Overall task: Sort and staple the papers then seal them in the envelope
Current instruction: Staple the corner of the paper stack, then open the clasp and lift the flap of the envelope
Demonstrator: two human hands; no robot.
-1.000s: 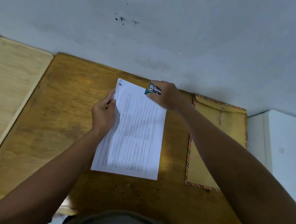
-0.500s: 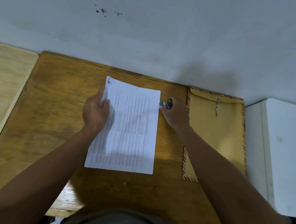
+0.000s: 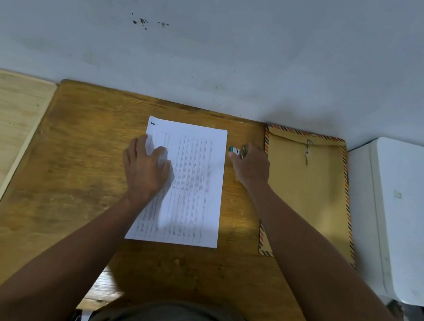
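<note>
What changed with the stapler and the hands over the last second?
The right hand carried the stapler from the top right corner of the papers off to their right, toward the envelope, and still holds it. The left hand shifted from gripping the papers' left edge to resting on them. Papers and envelope stayed on the table.

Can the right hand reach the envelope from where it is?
Probably yes. The right hand grips the stapler right beside the envelope, nothing between them, but it would likely need to drop the stapler first.
</note>
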